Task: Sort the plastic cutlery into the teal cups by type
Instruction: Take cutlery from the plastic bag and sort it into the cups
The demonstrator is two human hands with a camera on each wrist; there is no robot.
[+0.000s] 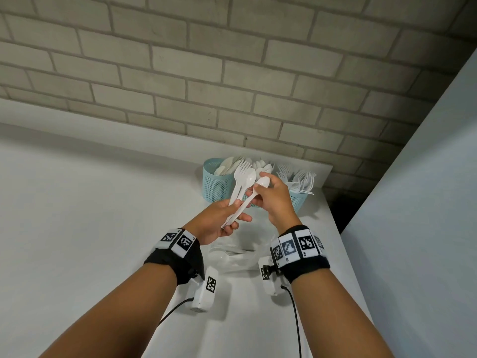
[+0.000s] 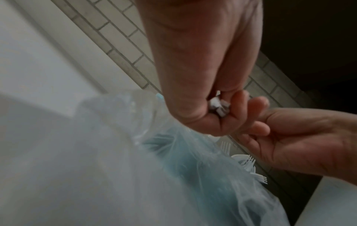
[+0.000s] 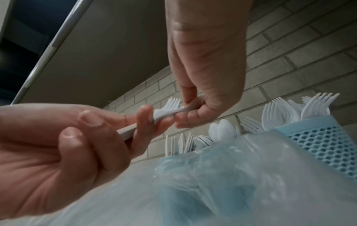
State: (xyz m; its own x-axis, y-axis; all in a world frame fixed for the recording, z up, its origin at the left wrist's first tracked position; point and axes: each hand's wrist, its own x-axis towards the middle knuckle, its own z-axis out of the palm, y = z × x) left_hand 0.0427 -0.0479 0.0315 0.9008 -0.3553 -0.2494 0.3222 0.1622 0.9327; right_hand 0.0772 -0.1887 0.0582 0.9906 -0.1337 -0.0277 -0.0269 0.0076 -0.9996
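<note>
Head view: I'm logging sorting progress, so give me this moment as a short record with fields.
left hand: left hand grips a fork and spoon by the handles
right hand: right hand pinches one spoon
teal cups: teal cups by the brick wall, already holding knives, spoons and forks in separate groups
unsorted: clear plastic bag with cutlery lies on the white table beneath the hands

Brick wall [image 1: 232, 73] behind white counter [image 1: 77, 202]. Clear plastic bag [image 1: 240, 257] crumpled on counter. Pale panel [image 1: 426, 202] at right, dark gap [image 1: 340, 210] between it and counter
</note>
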